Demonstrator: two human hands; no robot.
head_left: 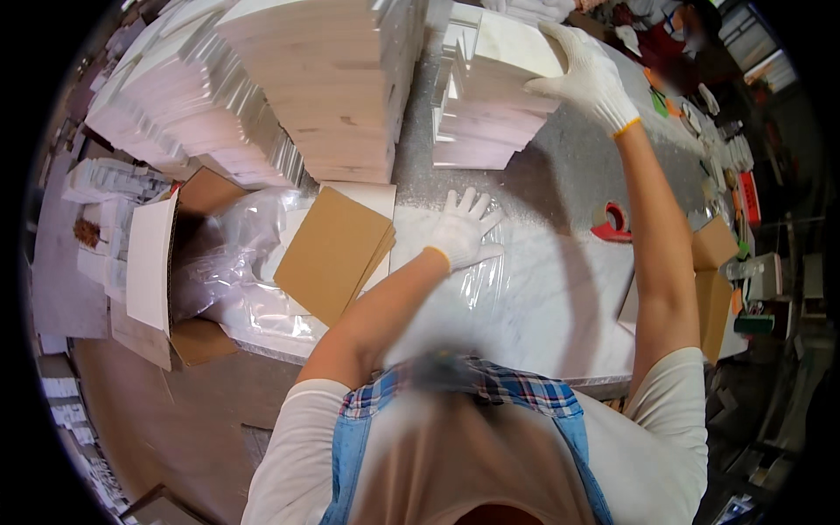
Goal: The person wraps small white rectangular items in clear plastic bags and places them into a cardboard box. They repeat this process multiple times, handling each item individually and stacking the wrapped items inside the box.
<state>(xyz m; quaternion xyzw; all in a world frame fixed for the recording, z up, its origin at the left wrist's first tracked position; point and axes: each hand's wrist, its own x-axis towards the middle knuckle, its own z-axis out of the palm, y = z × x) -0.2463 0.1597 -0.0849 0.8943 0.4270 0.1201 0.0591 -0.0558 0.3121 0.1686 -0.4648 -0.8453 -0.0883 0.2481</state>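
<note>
My left hand (464,229), in a white knit glove, lies flat with fingers spread on a clear plastic bag (477,284) on the pale table. My right hand (595,79), gloved the same way, reaches to the far right. Its thumb and fingers span the right end of the top white tile (516,44) on a short stack (490,118). Whether that tile is lifted off the stack I cannot tell. Brown cardboard sheets (332,254) rest beside my left forearm, over a white sheet.
Tall stacks of white tiles (306,96) rise at the back left. An open carton (150,262) with clear plastic film (232,245) stands left. A red tape dispenser (612,223) lies by my right forearm, and another carton (713,302) beyond it. Someone in dark red (661,48) is at the far right.
</note>
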